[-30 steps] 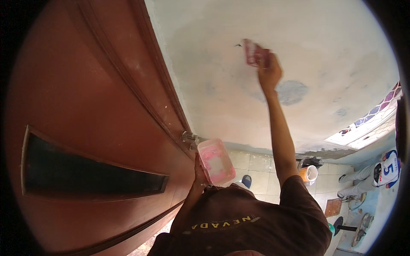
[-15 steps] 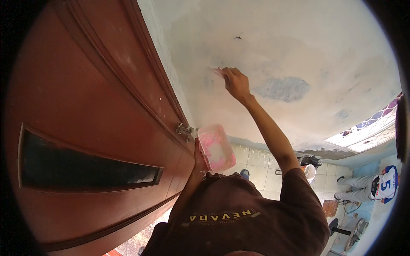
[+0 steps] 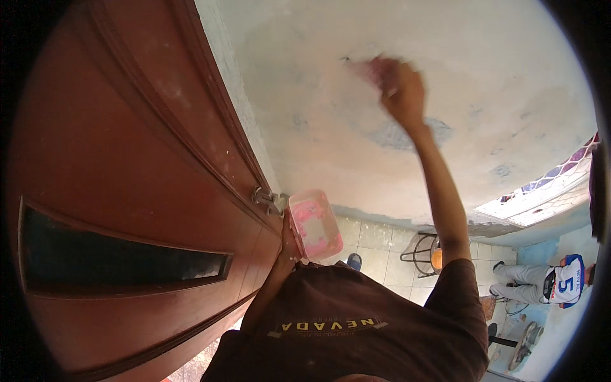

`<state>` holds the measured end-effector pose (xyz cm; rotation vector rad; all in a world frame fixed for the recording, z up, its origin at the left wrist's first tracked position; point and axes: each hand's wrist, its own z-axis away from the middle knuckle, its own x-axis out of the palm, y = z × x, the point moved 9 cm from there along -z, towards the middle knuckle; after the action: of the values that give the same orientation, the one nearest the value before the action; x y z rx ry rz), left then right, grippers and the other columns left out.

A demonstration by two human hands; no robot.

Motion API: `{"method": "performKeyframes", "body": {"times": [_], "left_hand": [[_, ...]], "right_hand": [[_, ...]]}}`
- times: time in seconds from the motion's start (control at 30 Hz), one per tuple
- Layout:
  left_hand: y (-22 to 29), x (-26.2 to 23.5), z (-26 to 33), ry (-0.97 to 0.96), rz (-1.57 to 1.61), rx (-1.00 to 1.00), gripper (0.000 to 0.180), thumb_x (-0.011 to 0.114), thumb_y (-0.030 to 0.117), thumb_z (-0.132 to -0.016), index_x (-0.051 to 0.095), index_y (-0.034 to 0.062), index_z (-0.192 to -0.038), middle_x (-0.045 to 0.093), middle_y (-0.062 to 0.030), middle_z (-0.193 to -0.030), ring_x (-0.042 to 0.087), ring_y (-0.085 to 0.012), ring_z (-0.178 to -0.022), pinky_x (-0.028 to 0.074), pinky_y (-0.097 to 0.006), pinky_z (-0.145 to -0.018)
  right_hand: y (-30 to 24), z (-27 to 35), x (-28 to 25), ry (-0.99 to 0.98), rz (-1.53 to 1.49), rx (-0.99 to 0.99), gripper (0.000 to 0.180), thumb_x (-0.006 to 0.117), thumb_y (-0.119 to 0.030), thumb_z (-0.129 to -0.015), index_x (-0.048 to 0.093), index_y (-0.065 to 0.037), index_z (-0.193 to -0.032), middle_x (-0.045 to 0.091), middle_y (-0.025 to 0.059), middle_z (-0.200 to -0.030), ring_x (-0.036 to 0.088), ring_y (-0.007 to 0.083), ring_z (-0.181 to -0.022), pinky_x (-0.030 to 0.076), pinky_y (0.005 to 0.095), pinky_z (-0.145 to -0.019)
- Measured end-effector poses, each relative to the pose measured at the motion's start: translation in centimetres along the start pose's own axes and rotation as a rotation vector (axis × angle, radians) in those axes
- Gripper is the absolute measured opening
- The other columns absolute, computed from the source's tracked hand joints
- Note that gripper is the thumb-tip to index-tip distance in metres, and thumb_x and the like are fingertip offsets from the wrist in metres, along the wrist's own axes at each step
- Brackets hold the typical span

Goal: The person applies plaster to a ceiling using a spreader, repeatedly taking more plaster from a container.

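Note:
My right hand (image 3: 404,92) is raised against the pale, patchy wall (image 3: 286,83), fingers closed around a flat pink scraper (image 3: 364,70). Motion smears both hand and scraper. The scraper's tip is close to a small dark hole (image 3: 345,59); whether it touches the wall I cannot tell. Lower down, beside the door handle, my left hand (image 3: 290,239) grips the side of a pink plastic tub (image 3: 336,237). Whitish paste lies in the tub, with pink showing around it. Most of my left fingers are hidden behind the tub.
A brown door (image 3: 146,178) with a metal handle (image 3: 266,198) fills the left. Below the wall, on the tiled floor (image 3: 374,235), is a round-framed stool (image 3: 417,254) with an orange-topped container (image 3: 436,258). At right are a grated window (image 3: 541,194) and another person (image 3: 560,283).
My right hand has swept up and to the right with the scraper, from above the grey wall patch toward the dark hole. The tub stays in my left hand. The view has shifted slightly.

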<state>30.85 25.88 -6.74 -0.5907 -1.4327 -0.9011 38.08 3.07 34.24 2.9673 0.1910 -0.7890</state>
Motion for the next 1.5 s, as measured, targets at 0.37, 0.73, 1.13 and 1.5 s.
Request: {"method": "performKeyframes", "body": {"times": [0.37, 0.73, 1.13, 1.5], "left_hand": [[1.0, 1.8, 1.2, 0.05, -0.134, 0.043, 0.079, 0.038, 0.072, -0.1, 0.044, 0.0117, -0.152, 0.056, -0.0134, -0.144, 0.056, -0.0348, -0.131, 0.048, -0.057, -0.108], [0.9, 2.2, 2.5, -0.609, 0.387, -0.152, 0.079, 0.043, 0.071, -0.099, 0.046, 0.0117, -0.15, 0.057, -0.0128, -0.143, 0.055, -0.036, -0.131, 0.046, -0.058, -0.109], [-0.4, 0.9, 2.1, -0.371, 0.286, -0.222, 0.08, 0.042, 0.072, -0.098, 0.046, 0.0104, -0.15, 0.058, -0.0125, -0.141, 0.058, -0.0337, -0.129, 0.049, -0.058, -0.107], [1.7, -1.0, 3.2, -0.481, 0.31, -0.166, 0.082, 0.041, 0.074, -0.098, 0.045, 0.0112, -0.151, 0.058, -0.0129, -0.141, 0.058, -0.0341, -0.129, 0.05, -0.058, -0.105]], "right_hand": [[0.4, -9.0, 0.4, 0.114, 0.359, -0.136, 0.022, 0.072, -0.035, -0.092, 0.067, -0.016, -0.103, 0.073, -0.0004, -0.092, 0.065, 0.0254, -0.087, 0.041, 0.0468, -0.076], [-4.9, -3.6, 8.8, -0.011, -0.533, 0.237, 0.021, 0.077, -0.017, -0.087, 0.064, -0.002, -0.096, 0.064, 0.0168, -0.07, 0.061, 0.0246, -0.058, 0.049, 0.0365, -0.059], [4.2, 5.3, 6.8, 0.468, -0.364, 0.615, 0.032, 0.082, -0.024, -0.088, 0.067, 0.003, -0.098, 0.07, 0.0099, -0.074, 0.06, 0.0124, -0.057, 0.051, 0.0312, -0.055], [-5.6, 1.1, 10.1, 0.391, -0.636, 0.515, 0.026, 0.079, -0.018, -0.091, 0.064, 0.002, -0.097, 0.07, 0.0126, -0.078, 0.065, 0.0141, -0.069, 0.052, 0.0319, -0.062]]}}
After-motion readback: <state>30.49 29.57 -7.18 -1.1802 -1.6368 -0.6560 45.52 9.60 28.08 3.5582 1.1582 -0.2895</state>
